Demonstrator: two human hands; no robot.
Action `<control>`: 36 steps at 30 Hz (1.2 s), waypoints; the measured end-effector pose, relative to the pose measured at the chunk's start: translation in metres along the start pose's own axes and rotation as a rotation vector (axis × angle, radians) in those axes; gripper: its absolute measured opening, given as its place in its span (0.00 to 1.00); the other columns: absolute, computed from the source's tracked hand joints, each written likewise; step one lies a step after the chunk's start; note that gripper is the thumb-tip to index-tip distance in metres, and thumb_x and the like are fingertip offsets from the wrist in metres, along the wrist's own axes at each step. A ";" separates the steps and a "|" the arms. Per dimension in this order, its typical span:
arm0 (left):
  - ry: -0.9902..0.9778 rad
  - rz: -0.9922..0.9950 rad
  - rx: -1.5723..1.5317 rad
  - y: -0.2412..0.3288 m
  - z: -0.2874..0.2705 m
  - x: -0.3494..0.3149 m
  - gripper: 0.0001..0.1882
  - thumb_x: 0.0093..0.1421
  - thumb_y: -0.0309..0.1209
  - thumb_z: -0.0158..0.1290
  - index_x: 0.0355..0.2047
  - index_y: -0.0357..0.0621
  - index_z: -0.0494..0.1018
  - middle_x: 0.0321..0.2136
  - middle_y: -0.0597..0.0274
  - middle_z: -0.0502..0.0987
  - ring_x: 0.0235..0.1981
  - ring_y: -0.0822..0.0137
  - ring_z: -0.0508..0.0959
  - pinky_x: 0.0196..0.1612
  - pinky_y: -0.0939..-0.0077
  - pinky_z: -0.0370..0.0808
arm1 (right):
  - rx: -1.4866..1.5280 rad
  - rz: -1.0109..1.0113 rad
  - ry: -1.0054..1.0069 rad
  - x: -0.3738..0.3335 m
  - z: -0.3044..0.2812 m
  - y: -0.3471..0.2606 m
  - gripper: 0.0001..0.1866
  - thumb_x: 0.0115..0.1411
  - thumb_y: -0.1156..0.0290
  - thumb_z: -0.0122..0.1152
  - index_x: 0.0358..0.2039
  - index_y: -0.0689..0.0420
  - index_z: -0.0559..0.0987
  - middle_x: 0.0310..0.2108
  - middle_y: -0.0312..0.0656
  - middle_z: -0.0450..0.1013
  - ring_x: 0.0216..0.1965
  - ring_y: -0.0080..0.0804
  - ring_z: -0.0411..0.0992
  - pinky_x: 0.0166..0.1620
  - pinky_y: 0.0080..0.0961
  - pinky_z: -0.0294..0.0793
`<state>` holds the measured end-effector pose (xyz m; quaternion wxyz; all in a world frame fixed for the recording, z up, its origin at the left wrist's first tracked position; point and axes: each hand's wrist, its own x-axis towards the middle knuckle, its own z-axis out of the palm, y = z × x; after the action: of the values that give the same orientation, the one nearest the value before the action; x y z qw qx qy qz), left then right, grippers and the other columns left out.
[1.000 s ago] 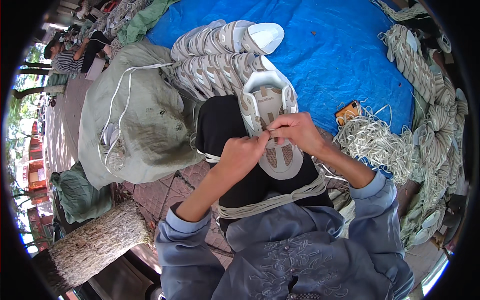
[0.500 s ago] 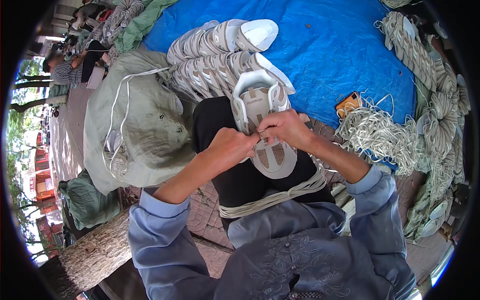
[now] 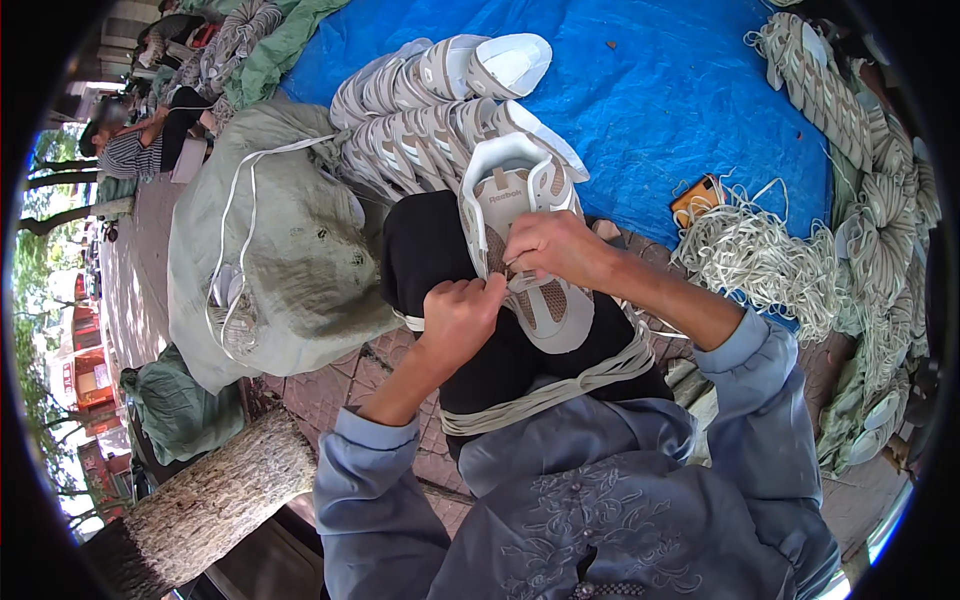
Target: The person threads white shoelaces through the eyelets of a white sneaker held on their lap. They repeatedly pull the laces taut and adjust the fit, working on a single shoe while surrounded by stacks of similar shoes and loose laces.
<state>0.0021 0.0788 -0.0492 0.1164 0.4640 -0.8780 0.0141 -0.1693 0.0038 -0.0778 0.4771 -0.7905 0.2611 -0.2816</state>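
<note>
A beige and white sneaker upper [image 3: 562, 318] lies across my black-trousered lap, toe toward me and collar away. My right hand [image 3: 558, 248] rests over its lacing area, thumb and fingers pinched at the eyelets; what lies between those fingertips is hidden. Just left of the upper, my left hand [image 3: 462, 318] is closed, its fingertips near the left eyelet edge. A pale shoelace [image 3: 408, 321] shows beside this hand, which seems to grip it. A bundle of pale laces [image 3: 545, 397] stretches across my thighs.
Rows of similar uppers [image 3: 400, 145] lie beyond my knees by a blue tarp [image 3: 640, 110]. A stuffed grey-green sack [image 3: 290, 240] stands left. To the right are a lace heap [image 3: 765, 265], an orange-backed phone [image 3: 697, 200] and bundled uppers [image 3: 885, 230]. A person [image 3: 135, 145] sits far left.
My left hand has drawn back left and toward me, away from the right hand. My right hand has shifted slightly left and farther from me over the upper.
</note>
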 end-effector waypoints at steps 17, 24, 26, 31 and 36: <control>0.079 -0.076 0.075 0.003 0.008 0.001 0.10 0.44 0.31 0.55 0.18 0.47 0.64 0.10 0.69 0.63 0.13 0.71 0.68 0.17 0.77 0.65 | -0.361 0.099 -0.152 0.012 0.003 -0.009 0.07 0.38 0.67 0.59 0.16 0.57 0.74 0.19 0.40 0.67 0.23 0.37 0.69 0.28 0.29 0.67; 0.109 -0.285 -0.170 0.015 0.001 0.013 0.11 0.42 0.34 0.57 0.21 0.46 0.65 0.13 0.65 0.67 0.15 0.67 0.71 0.17 0.74 0.66 | -0.080 0.262 0.033 0.011 -0.024 -0.020 0.07 0.38 0.71 0.60 0.20 0.61 0.75 0.18 0.39 0.68 0.20 0.22 0.67 0.25 0.19 0.64; 0.153 -0.366 -0.221 0.020 0.005 0.018 0.10 0.43 0.33 0.57 0.23 0.45 0.67 0.14 0.63 0.69 0.15 0.64 0.71 0.18 0.73 0.68 | 0.030 0.177 -0.020 0.007 -0.023 -0.024 0.07 0.39 0.71 0.60 0.20 0.61 0.75 0.18 0.39 0.68 0.21 0.23 0.67 0.25 0.20 0.64; 0.225 -0.394 -0.554 0.021 0.008 0.023 0.06 0.48 0.23 0.51 0.28 0.38 0.68 0.18 0.56 0.71 0.18 0.59 0.73 0.22 0.69 0.70 | 0.014 0.081 0.109 -0.015 -0.020 -0.018 0.06 0.43 0.71 0.60 0.22 0.58 0.76 0.19 0.39 0.68 0.21 0.31 0.69 0.25 0.22 0.65; 0.048 -0.003 -0.073 0.020 -0.013 0.021 0.10 0.47 0.26 0.53 0.30 0.36 0.67 0.25 0.58 0.70 0.24 0.64 0.73 0.20 0.78 0.70 | -0.482 -0.086 0.132 -0.039 -0.027 -0.008 0.07 0.45 0.70 0.58 0.28 0.54 0.76 0.19 0.39 0.69 0.21 0.36 0.68 0.27 0.29 0.66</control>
<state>-0.0233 0.0745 -0.0299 0.1545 0.4602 -0.8743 -0.0070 -0.2146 0.0171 -0.0682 0.2442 -0.8718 0.3174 -0.2821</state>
